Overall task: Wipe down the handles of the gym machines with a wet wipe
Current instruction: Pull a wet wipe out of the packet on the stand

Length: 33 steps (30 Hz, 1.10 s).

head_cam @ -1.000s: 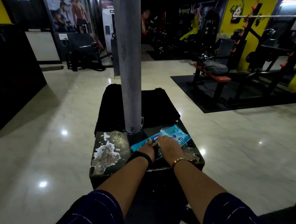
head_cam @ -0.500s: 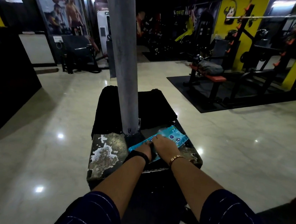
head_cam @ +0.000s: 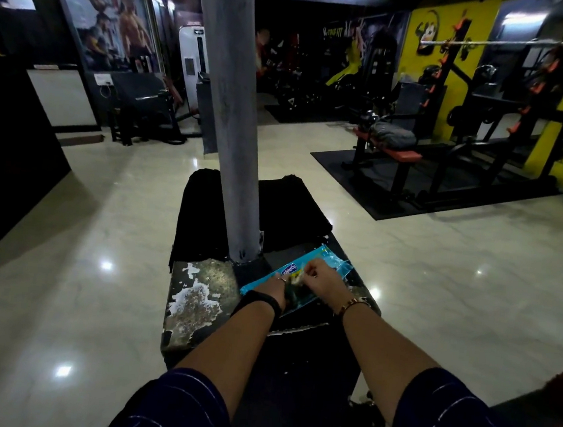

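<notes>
A light-blue pack of wet wipes (head_cam: 332, 261) lies flat on a worn black block (head_cam: 196, 294) at the foot of a grey pillar. My left hand (head_cam: 274, 288) rests on the pack's near left part and holds it down. My right hand (head_cam: 322, 279) sits over the pack's middle with its fingers curled, pinching at the opening. Whether a wipe is between those fingers cannot be made out. No machine handle is near my hands.
The grey pillar (head_cam: 228, 122) rises just behind the pack, with a black cloth (head_cam: 291, 207) draped over the block beyond it. A weight bench (head_cam: 387, 151) and a rack with a barbell (head_cam: 516, 43) stand on a black mat at right. Glossy tiled floor (head_cam: 101, 216) surrounds the block.
My right hand's fingers have curled up and now pinch at the pack's opening. My left hand stays on the pack. The view has shifted slightly.
</notes>
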Motion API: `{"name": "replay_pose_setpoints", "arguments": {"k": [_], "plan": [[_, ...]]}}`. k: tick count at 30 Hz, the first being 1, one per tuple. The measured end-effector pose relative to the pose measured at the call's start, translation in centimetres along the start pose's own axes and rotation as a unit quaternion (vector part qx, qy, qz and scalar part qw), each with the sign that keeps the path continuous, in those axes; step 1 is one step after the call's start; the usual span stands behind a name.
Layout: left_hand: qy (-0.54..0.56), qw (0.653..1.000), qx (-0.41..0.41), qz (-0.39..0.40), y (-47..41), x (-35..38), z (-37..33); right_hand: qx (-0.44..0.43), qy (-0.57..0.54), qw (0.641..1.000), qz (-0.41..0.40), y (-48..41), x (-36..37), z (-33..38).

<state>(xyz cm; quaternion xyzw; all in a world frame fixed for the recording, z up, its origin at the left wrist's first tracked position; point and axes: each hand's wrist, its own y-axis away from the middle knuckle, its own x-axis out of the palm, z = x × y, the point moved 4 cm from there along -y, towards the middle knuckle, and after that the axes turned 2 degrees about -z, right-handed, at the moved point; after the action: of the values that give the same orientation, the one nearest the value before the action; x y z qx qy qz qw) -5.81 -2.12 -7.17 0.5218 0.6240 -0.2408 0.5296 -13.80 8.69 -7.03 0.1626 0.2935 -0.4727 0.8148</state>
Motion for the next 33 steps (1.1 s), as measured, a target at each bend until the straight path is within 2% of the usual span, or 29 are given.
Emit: {"name": "replay_pose_setpoints", "arguments": {"k": [5, 10, 12, 14, 17, 20, 24, 27, 31, 33], "plan": [[0.01, 1.0, 0.006, 0.001, -0.2, 0.3, 0.0, -0.083, 0.172, 0.977, 0.09, 0.1, 1.1, 1.0], [0.02, 1.0, -0.006, -0.003, 0.3, 0.3, 0.0, -0.074, 0.175, 0.981, 0.044, 0.4, 0.5, 1.5], [0.013, 1.0, -0.008, -0.004, 0.6, 0.2, -0.1, -0.047, 0.11, 0.993, -0.002, 0.4, 0.2, 1.3], [0.023, 1.0, -0.002, -0.006, 0.3, 0.3, 0.1, -0.014, -0.009, 0.999, -0.039, 0.6, 0.0, 0.8], [0.021, 1.0, -0.005, -0.012, -0.3, 0.6, 0.6, 0.039, -0.216, 0.973, -0.068, 0.9, 0.0, 0.1], [0.003, 1.0, -0.001, -0.013, -0.4, 0.7, 0.8, 0.067, -0.29, 0.944, -0.142, 0.7, -0.8, -0.1], [0.007, 1.0, -0.002, 0.009, -0.4, 0.6, 0.7, 0.062, -0.356, 0.931, -0.052, 0.9, 0.0, 0.4], [0.014, 1.0, -0.024, 0.001, -0.9, 0.0, 0.7, 0.053, -0.314, 0.948, -0.003, 1.1, 1.2, 0.8], [0.054, 0.998, -0.006, -0.005, -0.6, 0.1, 0.7, -0.003, -0.17, 0.984, 0.051, 0.5, 2.5, 0.9], [0.069, 0.998, -0.006, -0.002, -1.1, 0.6, 0.9, -0.012, -0.181, 0.981, 0.066, 0.7, 2.3, 1.3]]}}
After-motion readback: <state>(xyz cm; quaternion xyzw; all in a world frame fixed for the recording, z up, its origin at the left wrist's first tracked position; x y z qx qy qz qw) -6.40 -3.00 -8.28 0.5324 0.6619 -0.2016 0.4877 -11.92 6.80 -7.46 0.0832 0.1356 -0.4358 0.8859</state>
